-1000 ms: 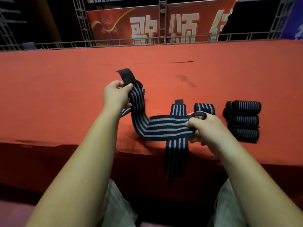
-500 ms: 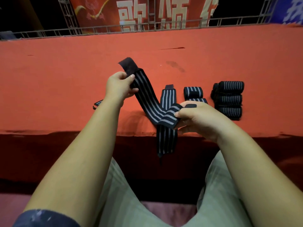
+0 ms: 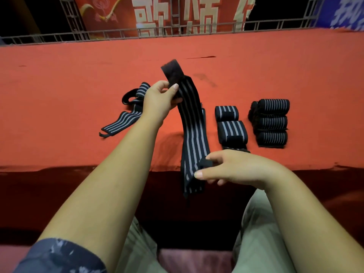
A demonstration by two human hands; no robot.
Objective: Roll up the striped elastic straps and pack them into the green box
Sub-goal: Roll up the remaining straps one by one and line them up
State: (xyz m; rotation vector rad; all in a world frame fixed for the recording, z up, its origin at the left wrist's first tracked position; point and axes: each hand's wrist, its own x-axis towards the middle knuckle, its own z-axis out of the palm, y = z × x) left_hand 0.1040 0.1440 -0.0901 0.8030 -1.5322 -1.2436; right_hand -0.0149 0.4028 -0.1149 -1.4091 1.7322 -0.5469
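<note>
Red cloth [image 3: 59, 91] covers the long table, and over its near edge a striped strap [image 3: 192, 134] hangs stretched between two hands. The left hand [image 3: 160, 99] pinches it high up, thumb on the near face and fingers curled behind, just below the plain black end that sticks up toward the far side. From there the strap slopes down and nearer, crossing the table edge. The right hand [image 3: 236, 168] holds its lower part, with thumb and forefinger closed on a small black tab at the strap's right edge; the tail dangles below that grip.

Left of the held strap, a loose strap [image 3: 122, 123] lies unrolled and partly looped on the cloth. To the right sit a small roll [image 3: 226, 113] and, nearer, a larger roll [image 3: 232, 132], touching. Further right, three more rolls [image 3: 272, 123] lie in a row from far to near, pressed together.

Beyond the table stand a metal railing [image 3: 197, 29] and a red banner [image 3: 122, 12] with pale characters.
</note>
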